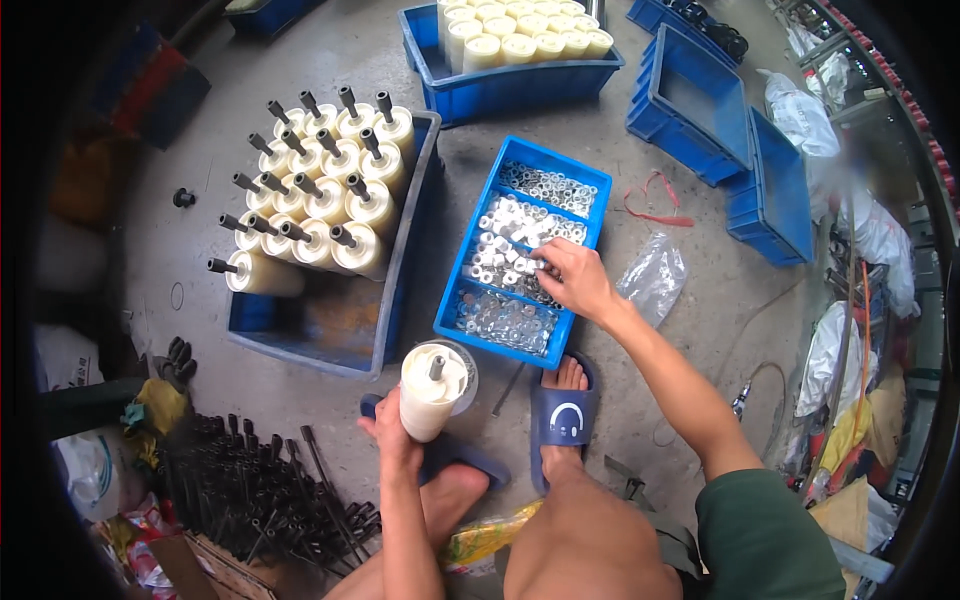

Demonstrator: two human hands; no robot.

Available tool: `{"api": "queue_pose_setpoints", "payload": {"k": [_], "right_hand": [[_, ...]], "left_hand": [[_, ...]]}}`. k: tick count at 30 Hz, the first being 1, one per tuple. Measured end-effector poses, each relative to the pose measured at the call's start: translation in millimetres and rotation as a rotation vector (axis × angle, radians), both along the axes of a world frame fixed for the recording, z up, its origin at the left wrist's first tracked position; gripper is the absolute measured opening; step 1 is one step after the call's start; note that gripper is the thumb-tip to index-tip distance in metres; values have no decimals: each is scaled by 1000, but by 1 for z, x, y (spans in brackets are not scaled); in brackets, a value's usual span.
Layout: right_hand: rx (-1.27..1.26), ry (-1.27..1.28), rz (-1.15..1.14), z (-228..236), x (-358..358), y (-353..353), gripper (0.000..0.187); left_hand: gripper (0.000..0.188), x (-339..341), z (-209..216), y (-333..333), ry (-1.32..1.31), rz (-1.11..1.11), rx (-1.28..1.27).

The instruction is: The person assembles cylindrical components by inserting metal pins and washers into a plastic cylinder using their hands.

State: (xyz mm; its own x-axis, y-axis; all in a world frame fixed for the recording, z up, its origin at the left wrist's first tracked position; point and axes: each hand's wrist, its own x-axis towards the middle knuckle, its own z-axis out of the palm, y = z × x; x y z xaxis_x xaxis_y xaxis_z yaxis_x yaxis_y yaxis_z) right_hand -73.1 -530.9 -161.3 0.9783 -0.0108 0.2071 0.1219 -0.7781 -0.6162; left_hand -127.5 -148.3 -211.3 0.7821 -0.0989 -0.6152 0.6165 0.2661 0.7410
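Note:
My left hand (392, 430) is wrapped round a cream plastic cylinder (426, 408), held upright above my feet. A dark metal shaft (437, 367) stands up from the middle of its top, and a clear plastic disc shows at its right side. My right hand (578, 280) reaches into a blue divided tray (452, 300). Its thumb and fingers are pinched together at the small white plastic rings (497, 258); what lies between the fingertips is too small to tell. Other compartments hold metal washers (550, 188) and clear-looking flat discs (505, 322).
To the left, a blue crate (388, 310) holds several cream cylinders (325, 200) with dark shafts. Another crate (520, 98) of cylinders stands beyond. Blue bins (690, 105) and a clear plastic bag (652, 275) lie right. Black rods (260, 490) are heaped at lower left.

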Motion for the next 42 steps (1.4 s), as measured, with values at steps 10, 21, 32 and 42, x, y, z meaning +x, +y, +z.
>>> {"api": "queue_pose_setpoints", "payload": {"k": [10,21,32,42], "right_hand": [[-200,-40,47,11,-10,17,21],[-122,-60,60,0,-1,43,12],[-683,368,-30,-8,57,-58,19],[489,288,-172,59,17,3,20]], "left_hand": [[34,9,25,-14,138,175,-152],[34,3,-13,7,127,97,-63],[34,9,15,-7,129,15,-138],[38,20,73,-35,110,-56,44]]}}
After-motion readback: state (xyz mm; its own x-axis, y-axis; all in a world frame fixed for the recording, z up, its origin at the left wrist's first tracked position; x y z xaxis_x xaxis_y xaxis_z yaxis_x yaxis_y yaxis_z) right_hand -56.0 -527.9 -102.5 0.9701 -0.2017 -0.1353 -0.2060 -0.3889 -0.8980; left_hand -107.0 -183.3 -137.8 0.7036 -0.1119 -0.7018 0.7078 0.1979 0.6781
